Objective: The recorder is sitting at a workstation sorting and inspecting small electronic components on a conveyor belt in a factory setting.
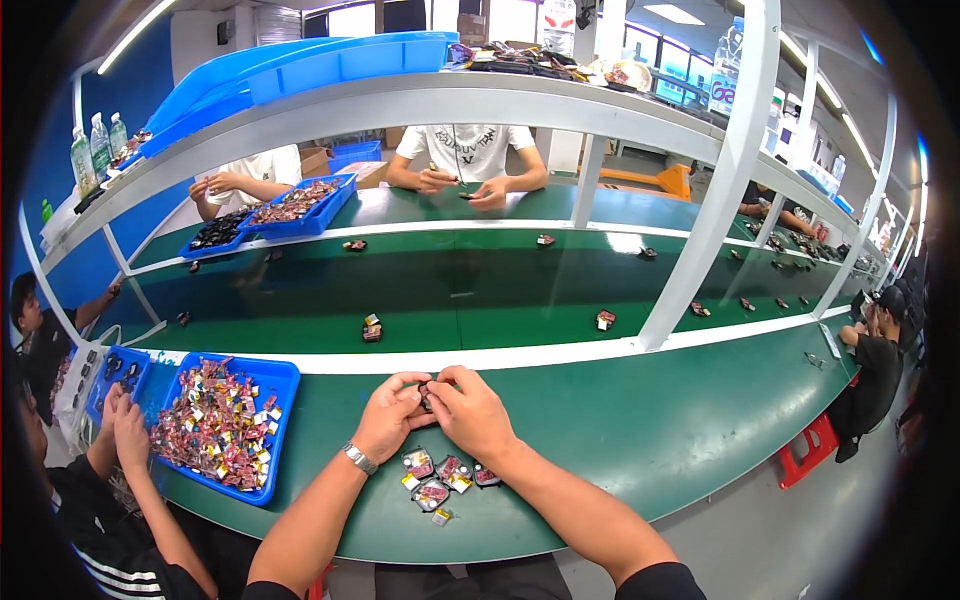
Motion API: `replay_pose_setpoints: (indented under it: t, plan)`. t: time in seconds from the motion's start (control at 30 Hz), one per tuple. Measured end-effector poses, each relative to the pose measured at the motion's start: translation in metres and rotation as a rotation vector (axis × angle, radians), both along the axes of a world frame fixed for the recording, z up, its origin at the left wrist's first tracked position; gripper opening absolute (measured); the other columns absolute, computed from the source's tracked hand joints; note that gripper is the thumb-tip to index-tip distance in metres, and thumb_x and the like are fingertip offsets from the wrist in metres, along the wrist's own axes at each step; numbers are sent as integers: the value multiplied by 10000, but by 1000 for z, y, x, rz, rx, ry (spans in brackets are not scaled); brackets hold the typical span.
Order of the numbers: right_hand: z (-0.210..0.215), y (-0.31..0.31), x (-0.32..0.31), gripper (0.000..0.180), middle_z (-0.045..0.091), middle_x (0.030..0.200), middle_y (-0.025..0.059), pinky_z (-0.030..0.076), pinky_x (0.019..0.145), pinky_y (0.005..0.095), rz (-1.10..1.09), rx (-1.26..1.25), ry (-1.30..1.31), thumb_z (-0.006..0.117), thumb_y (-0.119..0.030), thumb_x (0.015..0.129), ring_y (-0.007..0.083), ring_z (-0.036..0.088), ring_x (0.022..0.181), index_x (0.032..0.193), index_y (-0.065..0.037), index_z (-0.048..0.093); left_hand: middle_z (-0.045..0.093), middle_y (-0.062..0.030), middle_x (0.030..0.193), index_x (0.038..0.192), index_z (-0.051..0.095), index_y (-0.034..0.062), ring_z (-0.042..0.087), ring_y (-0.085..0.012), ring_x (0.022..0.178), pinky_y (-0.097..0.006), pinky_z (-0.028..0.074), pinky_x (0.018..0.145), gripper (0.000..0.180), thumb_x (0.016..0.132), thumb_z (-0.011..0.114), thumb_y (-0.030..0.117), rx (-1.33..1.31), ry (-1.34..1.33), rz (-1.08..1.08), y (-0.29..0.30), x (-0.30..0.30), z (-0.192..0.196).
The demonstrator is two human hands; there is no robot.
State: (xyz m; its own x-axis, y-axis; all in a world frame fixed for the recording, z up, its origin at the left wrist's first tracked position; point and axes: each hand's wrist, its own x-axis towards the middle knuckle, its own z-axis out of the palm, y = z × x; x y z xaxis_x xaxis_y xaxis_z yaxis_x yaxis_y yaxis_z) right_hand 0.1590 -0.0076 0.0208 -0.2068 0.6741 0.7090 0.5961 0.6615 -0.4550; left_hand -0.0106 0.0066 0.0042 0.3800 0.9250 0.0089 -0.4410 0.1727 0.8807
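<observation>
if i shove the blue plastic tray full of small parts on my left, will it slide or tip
The blue plastic tray would probably slide rather than tip: it looks shallow and wide, sitting flat on the smooth green table. It is likely heavy for its size, since small red and yellow parts are heaped in it. A sharp shove might spill some over the low rim.

Small dark part (427, 392), pinched betw. both hands' fingertips, above table.

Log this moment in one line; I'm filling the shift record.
left hand: pinching small dark part | right hand: same part | below hands: loose parts on green bench | blue tray at left
</observation>
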Motion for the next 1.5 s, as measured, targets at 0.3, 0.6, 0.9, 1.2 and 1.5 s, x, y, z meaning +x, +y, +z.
replay_pose_setpoints:
  t: [0.3, 0.6, 0.9, 1.2, 1.5]
  plan:
    - [6, 1, 3, 176, 604, 991, 90, 546, 697, 356, 75, -3, 68, 691, -25, 779, 256, 632, 859, 950, -28, 649, 673, -94, 1055, 1165, 531, 6, 663, -145, 926, -305, 588, 785, 193, 984, 526, 74, 62, 120, 117, -3, 8, 4]
    - [-2, 8, 1, 159, 698, 880, 107, 548, 657, 265, 86, -371, 360, 668, -7, 824, 144, 679, 723, 980, 25, 669, 674, -65, 974, 1118, 558, 25, 643, -109, 827, -241, 550, 661, 157, 972, 538, 79, 120, 348, 209, -1, 10, -4]
    - [-10, 19, 7, 152, 701, 854, 105, 548, 630, 271, 33, -456, 435, 660, -21, 813, 148, 678, 693, 961, 10, 666, 648, -168, 1156, 1237, 499, 12, 671, -217, 956, -320, 571, 761, 279, 1001, 471, 158, 46, 199, 242, 6, -4, 12]
    - [-25, 117, 44, 93, 696, 815, 135, 545, 716, 340, -315, -375, 398, 643, -36, 810, 227, 687, 733, 885, 6, 678, 674, -167, 1076, 1185, 532, -14, 679, -180, 838, -281, 547, 715, 241, 963, 514, 77, 177, 439, 496, 23, -17, -8]
    - [-7, 138, -3, 242, 636, 968, 137, 491, 796, 433, -224, -274, 89, 679, -139, 812, 331, 617, 893, 1015, -18, 631, 659, -78, 928, 1132, 562, -7, 634, -113, 680, -254, 491, 548, 222, 942, 565, 108, 270, 630, 612, 20, -12, 3]
